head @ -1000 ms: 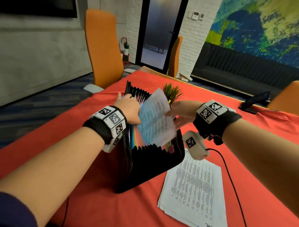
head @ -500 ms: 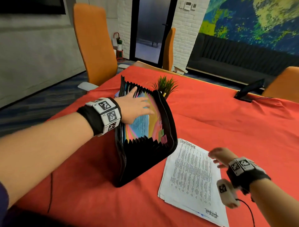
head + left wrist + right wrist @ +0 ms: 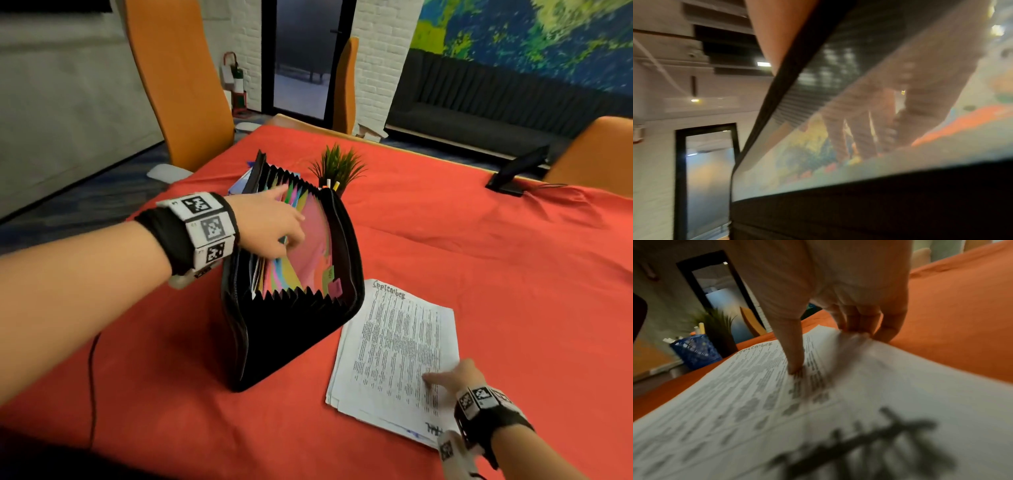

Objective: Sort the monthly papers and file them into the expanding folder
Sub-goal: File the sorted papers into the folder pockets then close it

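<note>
The expanding folder [image 3: 291, 291] is stood open at frame centre on the red table [image 3: 479, 274], its coloured dividers fanned apart by the left hand [image 3: 270, 226], fingers straight. At lower right, the paper stack [image 3: 394, 349], headed September, is pinched at its edge by the right hand [image 3: 452, 380]. Lifting that top sheet seems the step in hand; next, the matching pocket must be found.

A potted plant [image 3: 337, 168] stands mid-worktop [image 3: 479, 260]. A blue mesh basket [image 3: 696, 350] sits beside it. Beyond it stand orange chairs [image 3: 178, 78]; far right, a black stand [image 3: 513, 171].
</note>
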`<state>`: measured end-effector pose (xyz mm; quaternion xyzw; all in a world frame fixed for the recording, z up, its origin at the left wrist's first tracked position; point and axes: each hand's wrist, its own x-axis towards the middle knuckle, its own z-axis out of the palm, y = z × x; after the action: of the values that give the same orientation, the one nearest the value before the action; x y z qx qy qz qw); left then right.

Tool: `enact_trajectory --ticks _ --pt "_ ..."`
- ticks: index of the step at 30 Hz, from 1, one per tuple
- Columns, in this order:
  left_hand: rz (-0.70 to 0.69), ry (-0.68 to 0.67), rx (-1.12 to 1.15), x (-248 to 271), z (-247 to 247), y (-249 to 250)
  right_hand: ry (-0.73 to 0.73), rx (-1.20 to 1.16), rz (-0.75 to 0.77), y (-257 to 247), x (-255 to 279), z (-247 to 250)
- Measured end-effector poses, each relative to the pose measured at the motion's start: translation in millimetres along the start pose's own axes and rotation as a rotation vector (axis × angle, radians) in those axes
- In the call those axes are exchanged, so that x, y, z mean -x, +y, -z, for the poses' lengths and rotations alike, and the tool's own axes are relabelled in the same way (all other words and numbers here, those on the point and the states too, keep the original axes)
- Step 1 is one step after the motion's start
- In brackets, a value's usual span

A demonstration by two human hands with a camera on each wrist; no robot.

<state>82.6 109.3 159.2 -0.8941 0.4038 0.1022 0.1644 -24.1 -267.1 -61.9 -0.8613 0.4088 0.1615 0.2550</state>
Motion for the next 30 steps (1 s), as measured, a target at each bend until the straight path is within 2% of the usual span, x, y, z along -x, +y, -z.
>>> enact_trajectory --ticks 3,5,8,11,15,19,24,30 --pt "0.158 0.091 0.157 4 -10 -13 0.076 -0.111 0.016 5 -3 1" --pt "0.252 0.123 0.151 5 -15 -18 0.127 -0.147 0.062 10 -4 5" --pt "0.376 0.101 0.086 9 -13 -16 0.17 -0.18 0.096 17 -7 13" --pt "0.561 0.065 0.094 16 -8 -11 0.213 -0.145 0.131 25 -12 20" --pt "0.723 0.005 0.248 21 -9 -10 0.322 -0.214 0.129 38 -16 22" --pt "0.77 0.021 0.321 21 -11 -12 0.346 -0.266 0.121 52 -16 25" --pt "0.751 0.037 0.315 18 -11 -13 0.398 -0.19 0.154 62 -14 26" --pt "0.727 0.036 0.325 9 -11 -9 0.27 -0.025 0.224 57 -2 16"
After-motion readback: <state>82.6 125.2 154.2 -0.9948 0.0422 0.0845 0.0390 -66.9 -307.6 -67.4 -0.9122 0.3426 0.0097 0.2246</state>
